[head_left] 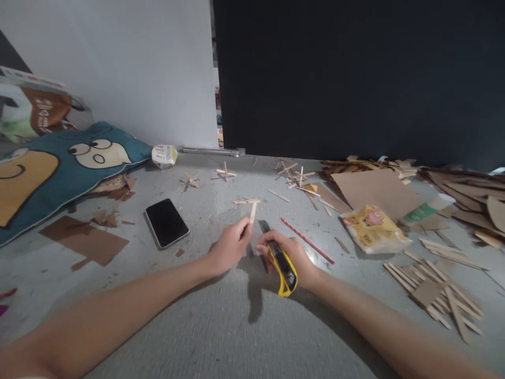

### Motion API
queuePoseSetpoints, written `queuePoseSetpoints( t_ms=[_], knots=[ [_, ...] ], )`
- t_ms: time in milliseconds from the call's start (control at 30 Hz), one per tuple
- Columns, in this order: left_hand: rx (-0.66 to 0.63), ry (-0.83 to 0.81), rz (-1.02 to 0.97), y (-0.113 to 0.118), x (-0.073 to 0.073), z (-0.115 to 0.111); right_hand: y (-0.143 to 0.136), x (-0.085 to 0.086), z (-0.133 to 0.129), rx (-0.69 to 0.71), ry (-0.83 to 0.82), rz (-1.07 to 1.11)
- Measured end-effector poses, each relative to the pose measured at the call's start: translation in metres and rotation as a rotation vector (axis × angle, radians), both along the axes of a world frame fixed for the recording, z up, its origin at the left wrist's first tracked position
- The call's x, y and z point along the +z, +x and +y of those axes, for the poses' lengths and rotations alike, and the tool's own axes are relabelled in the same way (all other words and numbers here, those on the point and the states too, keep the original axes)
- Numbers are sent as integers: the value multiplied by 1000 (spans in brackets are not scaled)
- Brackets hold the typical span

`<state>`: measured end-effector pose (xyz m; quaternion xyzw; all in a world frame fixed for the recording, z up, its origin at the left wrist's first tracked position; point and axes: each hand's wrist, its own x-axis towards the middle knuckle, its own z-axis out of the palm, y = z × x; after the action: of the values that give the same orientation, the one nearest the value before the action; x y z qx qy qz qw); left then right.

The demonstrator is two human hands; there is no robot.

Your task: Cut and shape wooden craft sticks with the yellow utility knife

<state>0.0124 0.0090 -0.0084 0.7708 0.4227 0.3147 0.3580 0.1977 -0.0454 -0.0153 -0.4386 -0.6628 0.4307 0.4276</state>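
Near the middle of the grey table, my left hand [233, 241] pinches a wooden craft stick [253, 212] by its lower end. Close to that stick's upper end is a second stick [244, 201], lying crosswise; whether the two are joined I cannot tell. My right hand [294, 255] is closed round a yellow and black utility knife [282, 266], its blade end pointing away from me toward the held stick. Just right of this hand lies a red patterned pencil [307, 240]. A brown scrap beneath the knife is partly hidden.
A black phone [167, 222] lies to the left, near a blue cartoon cushion [106, 152]. Crossed-stick pieces [226, 172] stand toward the back. On the right are a yellow packet [374, 229], a glue stick [428, 209], loose craft sticks [457, 310] and cardboard [366, 190].
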Motion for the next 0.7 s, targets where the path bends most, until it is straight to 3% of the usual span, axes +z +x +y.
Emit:
queuePoseSetpoints(
  t_ms=[133,267,500,700],
  knots=[
    [-78,-24,-62,-1,5,-4,-1,-1,5,-210,46,105],
    [-81,-14,-74,0,10,-8,-3,1,6,-333,110,94],
    [-148,103,5,2,7,-10,0,0,1,-324,242,-34],
    [-192,171,75,1,7,-13,2,-5,3,-322,217,-35]
  ],
)
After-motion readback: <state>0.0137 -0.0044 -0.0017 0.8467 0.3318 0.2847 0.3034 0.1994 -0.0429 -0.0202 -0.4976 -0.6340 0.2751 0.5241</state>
